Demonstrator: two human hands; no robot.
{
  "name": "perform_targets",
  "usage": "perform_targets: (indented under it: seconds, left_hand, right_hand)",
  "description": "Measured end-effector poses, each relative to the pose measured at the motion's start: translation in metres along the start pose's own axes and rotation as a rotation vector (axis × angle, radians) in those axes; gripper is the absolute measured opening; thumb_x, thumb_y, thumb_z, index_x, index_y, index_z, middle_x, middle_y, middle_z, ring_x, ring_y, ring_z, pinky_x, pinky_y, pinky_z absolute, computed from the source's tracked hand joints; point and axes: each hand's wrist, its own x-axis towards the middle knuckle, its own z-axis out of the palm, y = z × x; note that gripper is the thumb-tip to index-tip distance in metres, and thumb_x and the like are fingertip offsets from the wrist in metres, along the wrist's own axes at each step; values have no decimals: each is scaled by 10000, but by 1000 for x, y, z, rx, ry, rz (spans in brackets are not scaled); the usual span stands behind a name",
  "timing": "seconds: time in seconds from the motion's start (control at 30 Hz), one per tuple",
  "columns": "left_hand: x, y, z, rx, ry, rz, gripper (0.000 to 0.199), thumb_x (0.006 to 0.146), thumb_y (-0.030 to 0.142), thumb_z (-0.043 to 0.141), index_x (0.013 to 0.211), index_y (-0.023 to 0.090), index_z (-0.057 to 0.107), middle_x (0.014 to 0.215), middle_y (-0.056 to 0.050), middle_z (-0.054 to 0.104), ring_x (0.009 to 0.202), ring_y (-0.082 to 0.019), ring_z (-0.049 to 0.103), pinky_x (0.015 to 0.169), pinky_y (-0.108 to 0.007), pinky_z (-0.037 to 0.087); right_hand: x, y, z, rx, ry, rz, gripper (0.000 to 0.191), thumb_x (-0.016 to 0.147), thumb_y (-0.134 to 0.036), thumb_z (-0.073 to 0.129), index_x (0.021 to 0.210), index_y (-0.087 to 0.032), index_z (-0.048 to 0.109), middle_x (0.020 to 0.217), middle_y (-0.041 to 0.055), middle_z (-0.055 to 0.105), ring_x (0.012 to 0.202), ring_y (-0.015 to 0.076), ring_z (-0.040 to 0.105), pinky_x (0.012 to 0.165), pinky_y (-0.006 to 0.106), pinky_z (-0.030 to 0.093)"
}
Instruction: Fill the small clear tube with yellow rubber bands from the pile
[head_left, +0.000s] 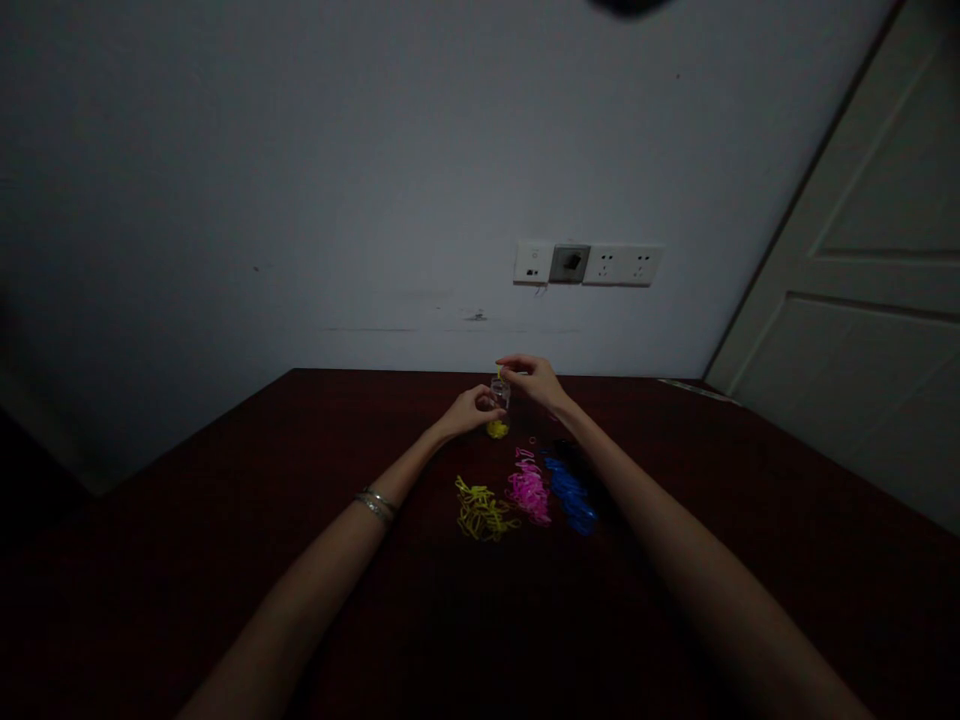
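Observation:
A small clear jar (pixel 499 396) stands upright on the dark red table, with yellow bands (pixel 497 429) at its bottom. My left hand (pixel 472 408) grips the jar from the left, thumb and fingers around its side. Over the jar's mouth, my right hand (pixel 529 377) pinches a yellow band (pixel 499 370) between thumb and forefinger. Nearer to me lie three loose piles: yellow bands (pixel 482 511), pink bands (pixel 529 490) and blue bands (pixel 571 496).
The table (pixel 375 420) meets a grey wall (pixel 375 200) at its far edge. A row of sockets (pixel 589 264) is on the wall. At the right is a white panelled door (pixel 862 280). A dark pile beside the blue bands is partly hidden by my right forearm.

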Motion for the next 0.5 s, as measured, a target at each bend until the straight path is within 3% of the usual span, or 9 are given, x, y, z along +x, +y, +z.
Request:
perform_targets:
  seconds: [0.17,0.5]
  left_hand:
    - [-2,3,0,-9,-9,8,295,657,266,648,858,115,495,781,-33,578,702,-109,548,667,-260,436]
    - [0,-1,0,13,6,29,315,645,286,655,869,119,508,800,-22,573,740,-116,547,724,-279,436]
  right_hand:
    - [0,0,2,32,-56,31,268,631,-292,598,834,-122,636,752,42,638,679,126,572,685,282,464]
    - [2,5,0,50,-38,70,219,602,-273,604,766,-130,637,724,30,644,662,132,576,666,278,460]
